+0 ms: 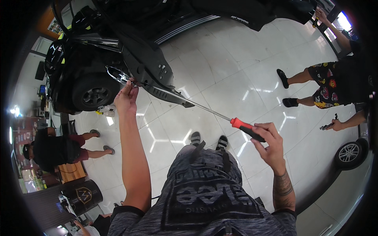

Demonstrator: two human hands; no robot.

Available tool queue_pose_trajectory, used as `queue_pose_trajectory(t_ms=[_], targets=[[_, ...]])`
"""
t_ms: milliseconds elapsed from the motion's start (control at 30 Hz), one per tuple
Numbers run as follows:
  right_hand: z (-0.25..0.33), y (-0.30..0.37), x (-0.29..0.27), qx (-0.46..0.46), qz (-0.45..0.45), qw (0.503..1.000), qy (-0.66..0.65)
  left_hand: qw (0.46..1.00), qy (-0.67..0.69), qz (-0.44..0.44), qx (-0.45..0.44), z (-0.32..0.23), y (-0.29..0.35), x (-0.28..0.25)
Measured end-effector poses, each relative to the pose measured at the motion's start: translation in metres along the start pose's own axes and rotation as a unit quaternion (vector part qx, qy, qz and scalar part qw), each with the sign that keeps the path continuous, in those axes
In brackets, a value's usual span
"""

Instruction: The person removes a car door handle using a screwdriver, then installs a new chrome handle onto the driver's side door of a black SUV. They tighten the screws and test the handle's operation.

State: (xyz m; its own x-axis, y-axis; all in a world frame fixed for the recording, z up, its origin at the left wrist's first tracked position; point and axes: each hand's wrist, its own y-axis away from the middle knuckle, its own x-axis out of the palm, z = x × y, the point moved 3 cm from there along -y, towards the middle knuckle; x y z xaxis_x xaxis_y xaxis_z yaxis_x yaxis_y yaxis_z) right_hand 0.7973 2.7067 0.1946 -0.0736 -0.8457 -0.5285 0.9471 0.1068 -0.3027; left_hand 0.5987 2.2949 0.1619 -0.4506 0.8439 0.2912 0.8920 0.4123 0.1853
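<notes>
My right hand (269,143) is closed around the red and black handle of a long screwdriver (210,111). Its metal shaft slants up and left to the edge of an open black car door (146,65). At the tip end, my left hand (126,100) is raised with thumb and fingers pinched together. A glossy curved piece with a bright rim (117,74) lies right at those fingertips. What exactly the fingers grip is too small to make out, and the screwdriver's tip is hard to see there.
Behind the door stands the black car with its front wheel (94,93). A person in patterned shorts (328,84) stands at the right, near a loose wheel (350,152). Another person (59,147) is at the left, above a black drum (82,196). Shiny pale tiles (244,94) cover the floor.
</notes>
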Motion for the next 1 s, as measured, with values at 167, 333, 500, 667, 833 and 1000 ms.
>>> queue_pose_trajectory(t_ms=[167,333,500,667,833,1000], targets=[[-0.011,0.004,0.003,0.298,0.007,0.912,-0.282,1.000,0.014,0.004,-0.011,0.000,0.005,0.001],[-0.012,0.014,-0.004,0.323,0.035,0.855,-0.406,0.999,0.000,0.046,-0.005,0.017,-0.030,-0.018],[-0.005,0.003,-0.011,-0.080,0.050,0.994,0.060,0.998,0.012,0.058,-0.029,0.017,-0.035,-0.038],[0.000,0.022,0.000,0.063,0.092,0.990,-0.085,0.999,0.030,0.039,-0.004,0.017,-0.016,-0.025],[-0.001,0.014,-0.003,0.361,0.159,0.750,-0.530,0.997,0.046,0.057,0.010,0.020,-0.025,-0.021],[0.017,-0.012,-0.007,0.087,0.089,0.989,-0.076,0.999,0.009,0.035,0.041,0.029,-0.041,-0.054]])
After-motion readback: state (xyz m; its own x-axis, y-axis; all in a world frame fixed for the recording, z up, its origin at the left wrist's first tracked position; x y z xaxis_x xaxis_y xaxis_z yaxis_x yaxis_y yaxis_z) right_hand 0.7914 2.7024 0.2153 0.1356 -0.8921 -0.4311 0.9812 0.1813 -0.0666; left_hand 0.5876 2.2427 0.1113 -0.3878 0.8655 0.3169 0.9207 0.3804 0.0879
